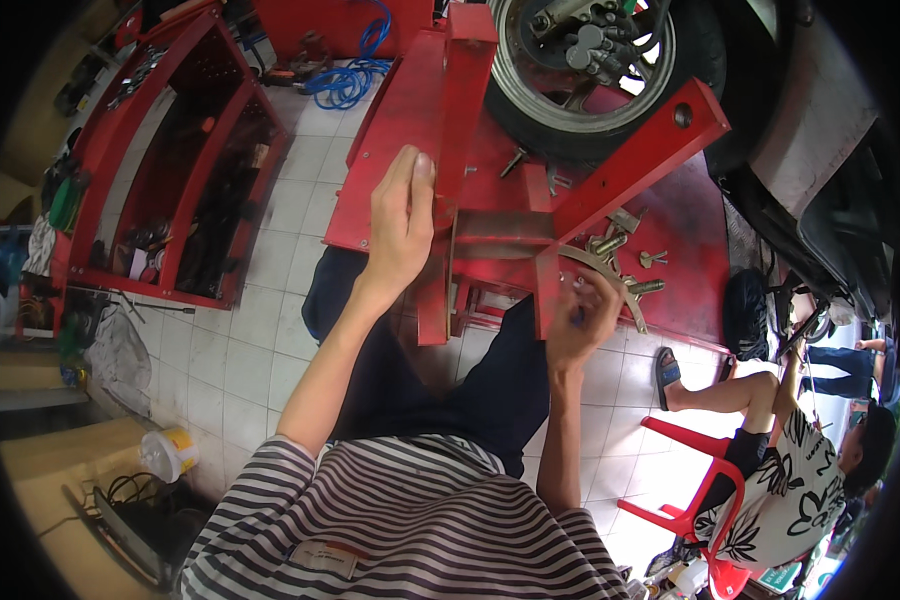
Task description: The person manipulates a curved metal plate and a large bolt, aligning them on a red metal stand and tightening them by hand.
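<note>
A red metal wheel clamp (490,190) is mounted on a red lift platform (690,270), and a motorcycle wheel (580,70) is seated in it from above. The left hand (402,225) is laid flat against the clamp's upright left plate, fingers extended, nothing enclosed. The right hand (582,325) is clenched just below the clamp's lower right corner; a small dark-handled object appears to be held in it, but its kind cannot be told. A curved metal bar (610,275) is seen directly right of the clamp's base, touching the right hand's knuckles. Loose bolts (635,260) are scattered on the platform right of the clamp. A coiled blue hose (350,80) lies on the tiled floor left of the clamp, above. A red tool cabinet (170,160) is noted further left. Well right of and below the clamp, another person is seated on a red plastic chair (695,495).
</note>
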A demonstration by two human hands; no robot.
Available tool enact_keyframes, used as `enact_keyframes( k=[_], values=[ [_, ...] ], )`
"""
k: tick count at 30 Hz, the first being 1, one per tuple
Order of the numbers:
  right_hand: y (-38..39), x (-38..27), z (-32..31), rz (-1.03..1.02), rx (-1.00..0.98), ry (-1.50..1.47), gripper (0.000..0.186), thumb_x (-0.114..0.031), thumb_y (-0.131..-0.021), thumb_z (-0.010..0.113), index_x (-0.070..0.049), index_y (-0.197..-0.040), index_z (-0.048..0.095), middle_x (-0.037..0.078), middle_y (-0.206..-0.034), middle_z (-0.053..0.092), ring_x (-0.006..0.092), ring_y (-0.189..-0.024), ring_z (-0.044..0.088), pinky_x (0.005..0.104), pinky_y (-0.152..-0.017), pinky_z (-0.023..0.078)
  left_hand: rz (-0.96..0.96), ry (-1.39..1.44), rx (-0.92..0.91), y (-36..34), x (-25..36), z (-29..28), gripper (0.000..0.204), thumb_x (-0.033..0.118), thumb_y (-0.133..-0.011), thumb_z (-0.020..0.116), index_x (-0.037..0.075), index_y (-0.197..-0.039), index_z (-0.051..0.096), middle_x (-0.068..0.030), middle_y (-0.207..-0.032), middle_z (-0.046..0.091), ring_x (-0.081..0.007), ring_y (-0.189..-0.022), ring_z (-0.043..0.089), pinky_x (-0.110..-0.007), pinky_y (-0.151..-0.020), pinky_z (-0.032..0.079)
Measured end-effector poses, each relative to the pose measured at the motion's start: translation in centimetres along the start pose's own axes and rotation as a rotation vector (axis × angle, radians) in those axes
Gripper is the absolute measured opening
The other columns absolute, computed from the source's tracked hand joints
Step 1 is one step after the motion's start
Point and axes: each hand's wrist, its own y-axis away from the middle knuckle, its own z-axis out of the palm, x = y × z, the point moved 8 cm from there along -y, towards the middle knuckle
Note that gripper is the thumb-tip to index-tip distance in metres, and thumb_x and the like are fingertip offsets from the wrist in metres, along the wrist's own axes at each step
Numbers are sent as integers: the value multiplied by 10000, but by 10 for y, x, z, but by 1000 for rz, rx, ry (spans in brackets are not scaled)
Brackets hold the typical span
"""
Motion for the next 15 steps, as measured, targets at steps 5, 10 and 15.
enact_keyframes(
  k=[5, 10, 15],
  values=[
    [-55, -78, 62, -124, -210, -72, 286, -25, -832, 738, -111, -1098, 675, 53, -931, 503, 146, -638, 590, 319, -503, 458, 12, -22, -9, -2, 8, 0, 279, 143, -1055, 389, -38, -852, 455, -135, -755, 446, -267, -669, 438, -369, -628, 374],
    [-82, -96, 88, -173, -255, -49, 240, -55, -868, 703, -120, -1097, 670, 49, -945, 482, 159, -639, 617, 336, -502, 462, -4, -19, -21, -2, 3, 1, 282, 151, -1058, 383, -36, -861, 460, -140, -757, 450, -270, -657, 439, -375, -620, 378],
    [-82, -97, 94, -183, -294, -44, 207, -58, -868, 697, -108, -1066, 662, 43, -925, 484, 170, -651, 616, 348, -498, 457, 5, -11, -23, -2, 4, 1, 275, 147, -1057, 385, -35, -869, 468, -143, -754, 453, -273, -649, 443, -376, -614, 380]
  ],
)
